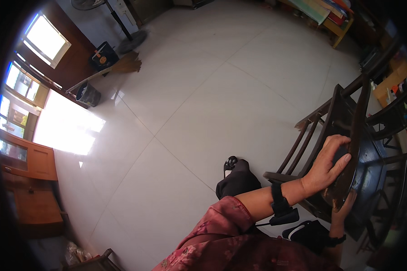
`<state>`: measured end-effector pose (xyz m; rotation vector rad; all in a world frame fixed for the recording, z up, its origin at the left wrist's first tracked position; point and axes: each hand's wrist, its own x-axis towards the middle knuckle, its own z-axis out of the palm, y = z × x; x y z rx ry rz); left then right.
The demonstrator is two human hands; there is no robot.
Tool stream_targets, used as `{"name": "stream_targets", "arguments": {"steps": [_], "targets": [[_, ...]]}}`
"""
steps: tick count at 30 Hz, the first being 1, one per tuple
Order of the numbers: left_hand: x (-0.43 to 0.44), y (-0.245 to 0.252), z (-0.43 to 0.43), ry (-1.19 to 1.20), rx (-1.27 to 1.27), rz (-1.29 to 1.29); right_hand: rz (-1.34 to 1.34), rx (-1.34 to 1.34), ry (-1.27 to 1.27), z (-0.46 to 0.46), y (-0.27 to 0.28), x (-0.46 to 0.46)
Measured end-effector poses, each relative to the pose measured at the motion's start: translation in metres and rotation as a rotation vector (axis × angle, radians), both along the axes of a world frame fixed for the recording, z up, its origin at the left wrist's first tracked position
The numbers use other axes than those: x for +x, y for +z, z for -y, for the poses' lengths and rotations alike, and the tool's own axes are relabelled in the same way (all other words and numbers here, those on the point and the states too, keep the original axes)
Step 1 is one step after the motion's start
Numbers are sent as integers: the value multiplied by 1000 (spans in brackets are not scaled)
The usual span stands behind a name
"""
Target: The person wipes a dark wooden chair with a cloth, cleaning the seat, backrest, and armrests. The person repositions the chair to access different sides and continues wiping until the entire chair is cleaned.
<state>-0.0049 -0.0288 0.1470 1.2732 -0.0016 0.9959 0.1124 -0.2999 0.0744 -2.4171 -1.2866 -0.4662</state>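
Note:
A dark wooden chair point(354, 125) with slatted rungs stands tilted in the picture at the right. My left hand point(327, 164) reaches across to it, its fingers and thumb curled round the edge of a long curved rail. Below it, my right hand point(345, 205) is partly hidden behind the lower end of that rail; whether its fingers close on the wood cannot be told. Black straps sit on both forearms. Past the rail lies a dark, shiny panelled surface point(371, 169).
A broom point(127, 63), a bucket point(89, 95) and a standing fan point(132, 40) are at the upper left. Orange-brown wooden cabinets point(40, 162) line the left side. A low wooden table point(342, 32) holds goods at the upper right. My feet are on pale floor tiles point(190, 111).

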Motion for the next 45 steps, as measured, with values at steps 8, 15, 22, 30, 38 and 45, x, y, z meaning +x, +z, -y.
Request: {"name": "stream_targets", "arguments": {"steps": [8,15,22,30,38,45], "targets": [[1,-4,5,32,-17,-5,-25,1,-1,0,0,1],[1,-4,4,41,17,4,-11,-25,-13,2,-2,3],[1,-3,3,32,27,-10,-43,-7,-11,-1,0,0],[0,-3,5,17,-15,-13,-23,4,-11,-5,3,-3],[-1,-3,4,32,7,-4,-18,14,-6,-6,6,-5],[-2,-2,5,30,-10,-5,-42,-15,-32,-4,5,-3]]}}
